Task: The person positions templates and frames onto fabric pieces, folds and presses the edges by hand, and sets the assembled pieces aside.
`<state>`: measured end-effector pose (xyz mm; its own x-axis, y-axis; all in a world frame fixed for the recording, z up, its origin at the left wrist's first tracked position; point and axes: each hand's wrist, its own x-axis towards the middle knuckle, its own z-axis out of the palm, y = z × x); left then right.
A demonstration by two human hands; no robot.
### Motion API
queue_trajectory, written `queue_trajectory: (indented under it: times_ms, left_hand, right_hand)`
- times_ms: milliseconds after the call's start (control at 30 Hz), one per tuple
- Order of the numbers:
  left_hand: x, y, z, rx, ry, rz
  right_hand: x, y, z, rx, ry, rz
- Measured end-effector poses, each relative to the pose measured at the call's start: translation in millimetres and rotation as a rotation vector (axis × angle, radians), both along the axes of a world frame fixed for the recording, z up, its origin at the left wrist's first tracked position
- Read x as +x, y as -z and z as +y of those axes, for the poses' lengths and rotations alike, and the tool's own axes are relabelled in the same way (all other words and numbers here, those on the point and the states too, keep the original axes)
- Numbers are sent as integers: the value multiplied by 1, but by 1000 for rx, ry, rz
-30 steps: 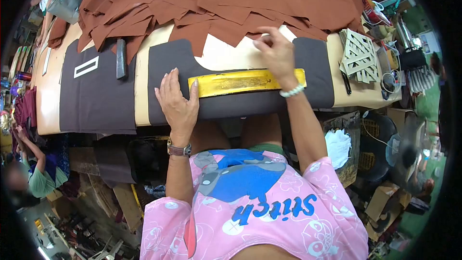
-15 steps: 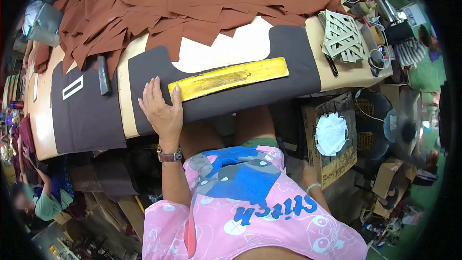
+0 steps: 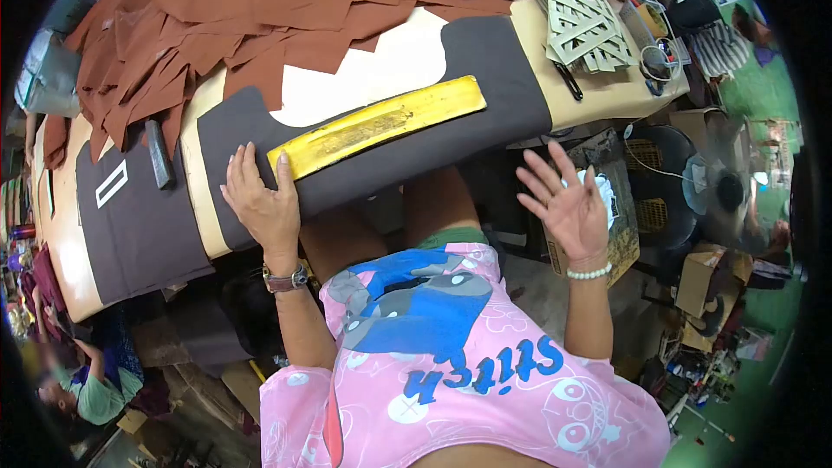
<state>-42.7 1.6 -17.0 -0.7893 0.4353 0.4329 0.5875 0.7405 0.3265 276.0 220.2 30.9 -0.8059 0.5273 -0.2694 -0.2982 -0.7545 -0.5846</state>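
Note:
My left hand point(image 3: 267, 205) lies with fingers outstretched on a dark grey fabric panel point(image 3: 494, 56). Its thumb touches the left end of a long yellow strip point(image 3: 381, 125), worn and smudged along its middle, that rests across the panel. A curved cutout in the panel's far edge shows a white surface point(image 3: 368, 78). Off the table's front edge, my right hand point(image 3: 569, 212) is raised palm up with fingers spread and nothing in it. Behind that hand, a white round object point(image 3: 609, 201) is partly hidden on a cardboard box point(image 3: 626, 247).
Reddish-brown cut fabric point(image 3: 286, 0) is heaped along the far side. On the left, a dark metal bar point(image 3: 159, 154) and a white rectangular frame point(image 3: 112, 184) lie near another dark panel. Lattice-like pale templates point(image 3: 589, 30) stack at right, near a black-handled tool point(image 3: 568, 81). A fan point(image 3: 731, 191) stands right.
My right hand has risen from beside the box to near the table's front edge, fingers now spread. My left hand stays by the strip's left end. The view has shifted somewhat.

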Motion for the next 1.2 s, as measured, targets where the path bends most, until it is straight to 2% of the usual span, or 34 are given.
queue_trajectory:
  times_ms: [100, 400, 500, 533, 600, 700, 733, 767, 933, 1033, 1200]
  left_hand:
    - [0, -1, 0, 10, -6, -15]
    - [5, -10, -1, 86, 21, -7]
    - [18, -28, 3, 210, 87, -3]
    - [27, -41, 10, 306, 152, -85]
    - [53, -66, 31, 496, 306, -231]
    - [93, -90, 59, 690, 655, -800]
    - [105, -99, 68, 832, 707, -1076]
    - [111, -95, 74, 903, 750, -1243]
    - [102, -76, 70, 945, 736, -1525]
    - [98, -67, 59, 1174, 630, -1701]
    - [83, -65, 20, 1114, 252, -1607]
  right_hand:
    - [-21, -19, 8, 12, -51, 100]
    - [-54, -17, 20, 40, -150, 140]
    - [-67, -21, 19, 72, -172, 168]
    - [-73, -23, 16, 87, -187, 178]
    - [-87, -27, 5, 309, -125, 13]
    - [-114, -31, -26, 599, -9, -155]
    - [-123, -31, -37, 631, 27, -160]
    - [-131, -30, -48, 661, 63, -163]
    - [-146, -27, -68, 751, 115, -159]
    - [-146, -28, -72, 324, -42, 2]
    - [-137, -18, -60, 519, 42, -89]
